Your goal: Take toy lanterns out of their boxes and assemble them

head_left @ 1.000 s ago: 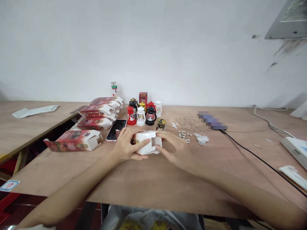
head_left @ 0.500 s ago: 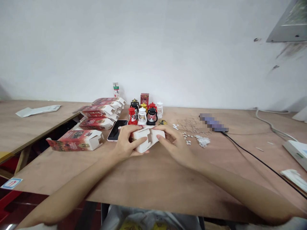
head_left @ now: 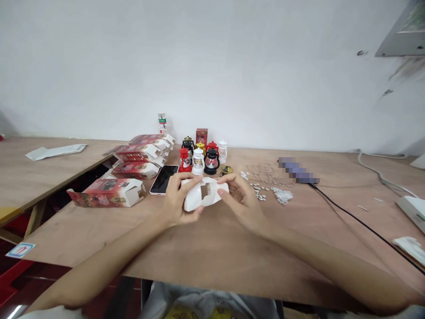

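A small cardboard box [head_left: 193, 198] is held above the table between both hands, its white flaps and an opening facing me. My left hand [head_left: 174, 199] wraps round the box's left side, thumb along the top and fingers beneath. My right hand [head_left: 244, 199] pinches the white flap at the right between thumb and fingers. Just behind the box stand several small lanterns, among them a white lantern [head_left: 198, 161], a black lantern [head_left: 211, 162] and a red lantern [head_left: 184, 160]. A gold-and-black lantern top [head_left: 226, 169] lies beside them.
Several red printed boxes [head_left: 134, 153] are piled at the left, with one box [head_left: 108, 191] nearer. A phone [head_left: 164, 179] lies beside them. Right of centre are wire handles [head_left: 265, 173] and small white pieces [head_left: 282, 195]. A black cable [head_left: 352, 221] runs from a pixelated device [head_left: 298, 171].
The box has turned so its opening faces me more. My left thumb has shifted from the box's front face to its top edge. The view has moved slightly.
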The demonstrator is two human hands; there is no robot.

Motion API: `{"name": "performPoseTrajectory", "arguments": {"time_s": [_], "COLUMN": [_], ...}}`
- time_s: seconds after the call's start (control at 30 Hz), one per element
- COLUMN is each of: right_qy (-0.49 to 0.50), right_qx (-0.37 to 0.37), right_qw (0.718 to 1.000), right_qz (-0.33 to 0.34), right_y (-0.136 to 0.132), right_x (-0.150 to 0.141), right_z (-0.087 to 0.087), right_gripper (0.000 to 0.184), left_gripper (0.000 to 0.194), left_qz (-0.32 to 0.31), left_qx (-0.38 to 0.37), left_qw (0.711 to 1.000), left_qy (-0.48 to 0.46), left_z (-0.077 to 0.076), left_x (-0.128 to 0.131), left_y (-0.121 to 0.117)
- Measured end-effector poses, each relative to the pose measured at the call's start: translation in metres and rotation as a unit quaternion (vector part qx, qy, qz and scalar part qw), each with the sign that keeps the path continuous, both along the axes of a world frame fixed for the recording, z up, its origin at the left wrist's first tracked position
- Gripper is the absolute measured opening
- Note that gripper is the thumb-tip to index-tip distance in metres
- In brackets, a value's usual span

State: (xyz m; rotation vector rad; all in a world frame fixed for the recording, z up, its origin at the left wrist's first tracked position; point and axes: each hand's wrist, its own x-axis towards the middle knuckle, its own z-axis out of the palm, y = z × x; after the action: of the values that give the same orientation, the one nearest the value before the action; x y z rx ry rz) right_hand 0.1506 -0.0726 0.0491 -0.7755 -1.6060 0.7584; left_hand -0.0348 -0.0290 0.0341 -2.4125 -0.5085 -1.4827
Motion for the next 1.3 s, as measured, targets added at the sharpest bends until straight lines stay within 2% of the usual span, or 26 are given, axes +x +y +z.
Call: {"name": "performPoseTrajectory", "arguments": {"time_s": [0.17, 0.43, 0.67, 0.8, 1.13, 1.3], "right_qy": [-0.029, 0.006, -0.028, -0.021, -0.034, -0.051], "right_qx": [0.019, -0.021, -0.040, -0.046, -0.066, -0.063], "right_qw": [0.999, 0.993, 0.996, 0.996, 0.997, 0.997], "right_qz": [0.039, 0.118, 0.074, 0.071, 0.032, 0.014], "right_y": [-0.002, 0.004, 0.003, 0.001, -0.003, -0.005], "right_x": [0.006, 0.001, -0.001, -0.001, -0.004, -0.004], "right_z": [0.006, 0.004, 0.000, 0.001, 0.003, 0.005], "right_gripper": [0.023, 0.016, 0.013, 0.009, 0.014, 0.018], "left_gripper": [0.045, 0.042, 0.041, 0.041, 0.040, 0.038], "left_qz": [0.001, 0.021, 0.028, 0.024, -0.001, 0.011], "left_qx": [0.023, 0.048, 0.065, 0.085, 0.105, 0.106], "left_qw": [1.000, 0.999, 0.997, 0.996, 0.994, 0.994], "left_qy": [-0.014, -0.010, 0.016, 0.010, 0.008, 0.022], "left_z": [0.001, -0.002, -0.002, -0.004, -0.003, -0.004], "left_x": [-0.003, -0.001, 0.003, 0.004, 0.006, 0.006], "left_y": [0.001, 0.002, -0.004, -0.003, 0.000, 0.000]}}
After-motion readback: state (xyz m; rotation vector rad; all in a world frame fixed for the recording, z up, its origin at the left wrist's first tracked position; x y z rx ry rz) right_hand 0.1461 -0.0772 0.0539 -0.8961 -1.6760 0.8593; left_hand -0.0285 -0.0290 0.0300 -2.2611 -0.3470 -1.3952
